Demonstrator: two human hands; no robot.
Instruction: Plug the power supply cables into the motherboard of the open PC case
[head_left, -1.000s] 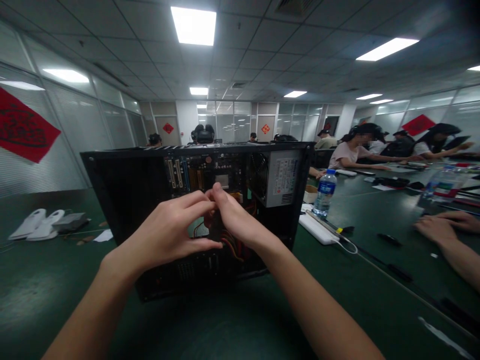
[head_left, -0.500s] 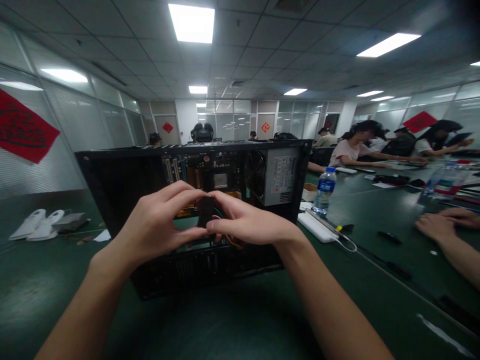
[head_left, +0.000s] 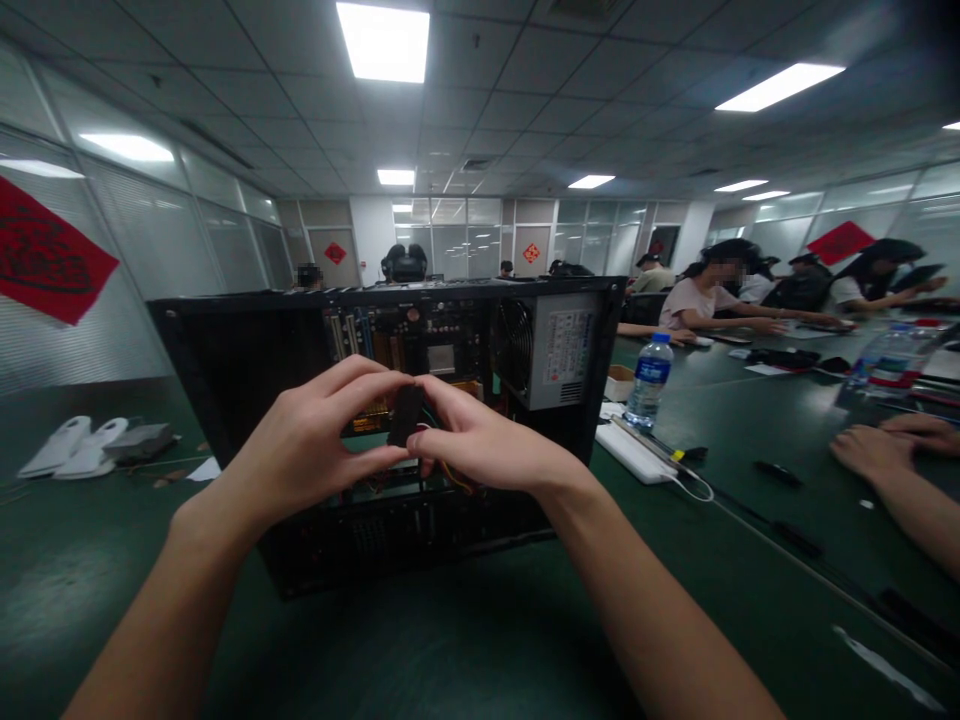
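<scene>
In front of me a black computer case stands upright with its side open. Between my hands is a black cable connector, tilted, with several coloured wires trailing from it on the right. My left hand pinches its upper and lower ends between fingertips and thumb. My right hand grips the wire side, thumb near the lower end. Behind the hands show the motherboard and, at upper right inside the case, the power supply. The hands cover the middle of the case.
Right of the case are a water bottle, a white power strip with cables and a small open box. White objects and a grey block lie on the left. A co-worker's hands rest on the green table at right.
Both hands have shifted slightly left and up with the connector. The connector now leans more, its lower end further left. The case stays in place.
</scene>
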